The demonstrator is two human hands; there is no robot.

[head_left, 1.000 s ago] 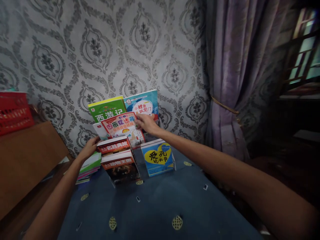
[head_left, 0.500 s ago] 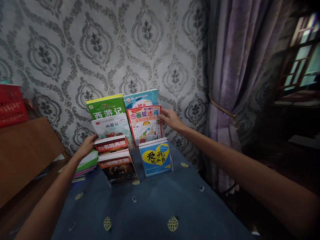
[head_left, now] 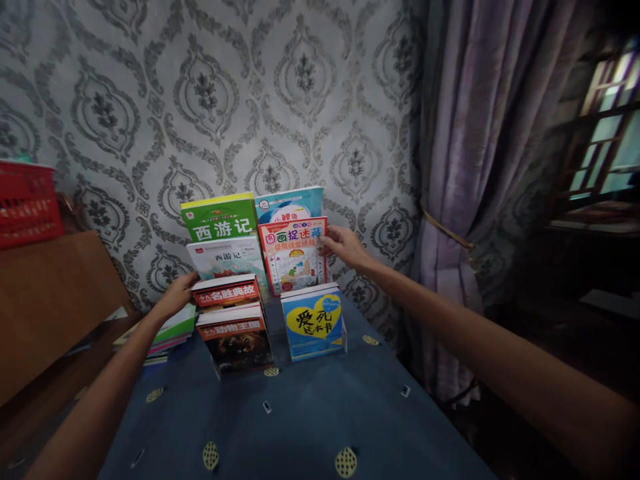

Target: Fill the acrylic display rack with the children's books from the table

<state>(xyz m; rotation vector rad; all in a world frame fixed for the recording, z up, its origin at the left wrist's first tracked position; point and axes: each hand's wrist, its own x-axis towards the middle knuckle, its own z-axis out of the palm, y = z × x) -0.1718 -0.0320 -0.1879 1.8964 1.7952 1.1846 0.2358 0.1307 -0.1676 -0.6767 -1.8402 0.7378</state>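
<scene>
My right hand (head_left: pixel 345 247) pinches the right edge of a red-bordered picture book (head_left: pixel 295 267), which stands before a light-blue book (head_left: pixel 305 202). On the other side, my left hand (head_left: pixel 177 295) is closed at the left edge of the white-covered book (head_left: pixel 227 257) and the red-topped book (head_left: pixel 230 291); its fingertips are hidden. A green book (head_left: pixel 217 220) rises behind the white one. In front are a dark book with an animal picture (head_left: pixel 240 347) and a blue book with a yellow heart (head_left: pixel 313 327). A clear stand (head_left: pixel 345 337) shows beside the blue book.
A dark-blue patterned cloth (head_left: pixel 300 427) covers the table. Flat books (head_left: pixel 170 337) are stacked at the left, near a brown cardboard box (head_left: pixel 55 307) and a red basket (head_left: pixel 27 207). Patterned wallpaper stands behind; a purple curtain (head_left: pixel 460 167) hangs at the right.
The view has shifted slightly, so the books appear a little lower and farther right. Both hands keep nearly the same places at the books' edges.
</scene>
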